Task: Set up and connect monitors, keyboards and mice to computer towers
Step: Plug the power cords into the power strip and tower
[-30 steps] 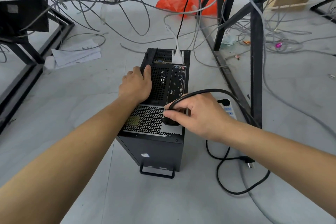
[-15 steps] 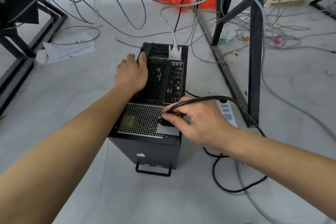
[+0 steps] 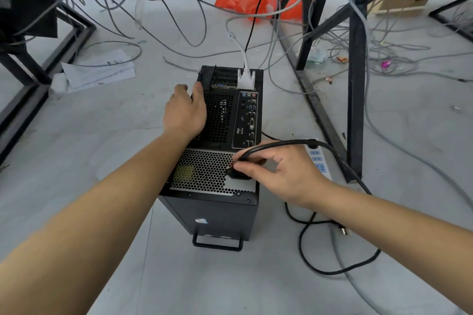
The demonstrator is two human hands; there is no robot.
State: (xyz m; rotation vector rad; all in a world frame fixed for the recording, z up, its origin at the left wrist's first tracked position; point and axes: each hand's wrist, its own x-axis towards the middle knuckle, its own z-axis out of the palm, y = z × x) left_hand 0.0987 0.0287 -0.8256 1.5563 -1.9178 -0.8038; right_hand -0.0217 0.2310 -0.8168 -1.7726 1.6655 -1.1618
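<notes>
Grey floor (image 3: 122, 161), scuffed. Tower (image 3: 220, 215) stands on it, port panel up. Just right of tower: white strip (image 3: 320, 163), lying flat. Right of tower's base: black cable (image 3: 332, 272), looped on the floor. Behind tower, to its left: loose papers (image 3: 99, 71). Well behind tower: orange bag (image 3: 245, 2). Right of tower: black frame (image 3: 355, 100) footing and tangled grey cables (image 3: 409, 79).

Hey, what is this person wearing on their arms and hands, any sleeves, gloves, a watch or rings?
Nothing that shows. The left forearm and the right forearm are bare as far as the picture's edge, with no sleeve or cuff in view. The left hand and the right hand have no gloves, and no watch, wristband or ring is visible on the sides shown.
</notes>
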